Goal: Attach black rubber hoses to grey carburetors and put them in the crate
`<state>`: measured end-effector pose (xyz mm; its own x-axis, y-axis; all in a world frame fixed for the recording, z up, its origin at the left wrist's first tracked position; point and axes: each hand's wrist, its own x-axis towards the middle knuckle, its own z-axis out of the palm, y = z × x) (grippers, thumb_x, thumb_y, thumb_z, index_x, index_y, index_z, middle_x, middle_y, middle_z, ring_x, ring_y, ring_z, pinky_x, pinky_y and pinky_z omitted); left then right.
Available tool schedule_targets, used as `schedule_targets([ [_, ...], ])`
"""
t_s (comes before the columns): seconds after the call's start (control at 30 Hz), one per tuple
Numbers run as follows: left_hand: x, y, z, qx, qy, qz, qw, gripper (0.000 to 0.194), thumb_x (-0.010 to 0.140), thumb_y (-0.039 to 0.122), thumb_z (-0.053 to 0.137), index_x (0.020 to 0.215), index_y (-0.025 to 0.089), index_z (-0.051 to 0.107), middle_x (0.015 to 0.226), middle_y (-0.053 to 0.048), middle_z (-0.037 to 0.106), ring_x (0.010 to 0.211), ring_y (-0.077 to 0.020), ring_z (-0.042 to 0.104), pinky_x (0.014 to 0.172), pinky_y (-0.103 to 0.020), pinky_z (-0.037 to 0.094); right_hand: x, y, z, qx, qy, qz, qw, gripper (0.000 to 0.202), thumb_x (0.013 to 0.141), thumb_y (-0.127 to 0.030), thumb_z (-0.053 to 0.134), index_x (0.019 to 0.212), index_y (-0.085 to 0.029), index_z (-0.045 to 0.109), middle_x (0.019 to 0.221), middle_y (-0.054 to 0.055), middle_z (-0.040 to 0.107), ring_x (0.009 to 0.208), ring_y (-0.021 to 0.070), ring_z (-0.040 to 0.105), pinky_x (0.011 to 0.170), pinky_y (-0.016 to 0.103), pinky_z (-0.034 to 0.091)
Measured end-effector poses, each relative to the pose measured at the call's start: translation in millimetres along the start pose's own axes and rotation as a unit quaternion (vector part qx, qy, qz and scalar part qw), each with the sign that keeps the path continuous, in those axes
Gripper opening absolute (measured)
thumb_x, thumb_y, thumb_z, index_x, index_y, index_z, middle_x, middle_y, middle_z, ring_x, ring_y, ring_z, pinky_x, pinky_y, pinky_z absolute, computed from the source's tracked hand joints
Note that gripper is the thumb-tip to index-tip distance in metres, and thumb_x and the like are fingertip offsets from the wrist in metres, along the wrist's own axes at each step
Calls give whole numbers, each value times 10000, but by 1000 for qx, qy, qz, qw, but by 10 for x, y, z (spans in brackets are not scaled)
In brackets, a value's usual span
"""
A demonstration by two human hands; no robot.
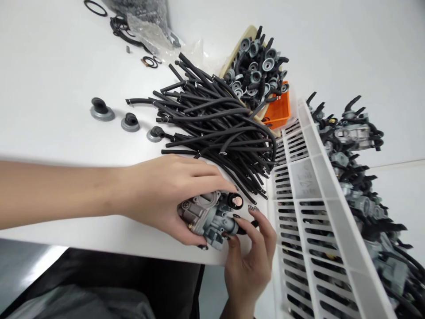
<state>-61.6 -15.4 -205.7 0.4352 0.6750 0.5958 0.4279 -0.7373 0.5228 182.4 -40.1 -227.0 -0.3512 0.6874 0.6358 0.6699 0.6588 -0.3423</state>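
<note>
My left hand (179,190) is wrapped over the top of a grey metal carburetor (210,217), holding it near the front edge of the white table. My right hand (250,248) comes in from below, its thumb and fingertips closed around the grey fitting (229,226) on the carburetor's right side. A black rubber piece (249,225) runs from that fitting between the fingers. On the body beside it is a round black part with a copper-coloured face (237,201). The left palm hides the carburetor's back.
Behind my hands lies a pile of black rubber hoses (212,117) with clips. Several grey caps with black boots (101,109) stand left. A cream bin (229,60) of caps, an orange bin (279,113), and a white slatted crate (307,177) of carburetors are right.
</note>
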Motion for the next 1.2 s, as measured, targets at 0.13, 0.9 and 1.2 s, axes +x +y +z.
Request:
schedule_targets([
  [0.13, 1, -2, -3, -2, -1, -3, 1000, 600, 711, 436, 762, 1238, 233, 558, 1142, -38, 700, 1012, -184, 667, 908, -253, 502, 14, 9, 20, -6, 6, -35, 999, 151, 919, -129, 625, 1063, -173, 642, 1176, 96, 640, 1220, 259, 539, 969, 400, 474],
  [0.9, 8, 6, -15, -7, -7, -8, 1000, 620, 700, 443, 784, 1241, 236, 563, 1137, -39, 705, 998, -190, 669, 870, -257, 508, -50, 18, 1, 73, 28, 29, 997, 421, 826, -119, 721, 1229, -187, 623, 1225, 136, 668, 1149, 313, 630, 949, 577, 522],
  [1.2, 12, -2, -24, -2, -13, -8, 1000, 591, 712, 428, 764, 1238, 256, 558, 1138, -40, 706, 998, -202, 674, 856, -273, 515, -169, 36, 40, 114, 56, 117, 985, 437, 820, -115, 720, 1245, -171, 634, 1094, 125, 727, 1021, 272, 702, 824, 432, 611],
])
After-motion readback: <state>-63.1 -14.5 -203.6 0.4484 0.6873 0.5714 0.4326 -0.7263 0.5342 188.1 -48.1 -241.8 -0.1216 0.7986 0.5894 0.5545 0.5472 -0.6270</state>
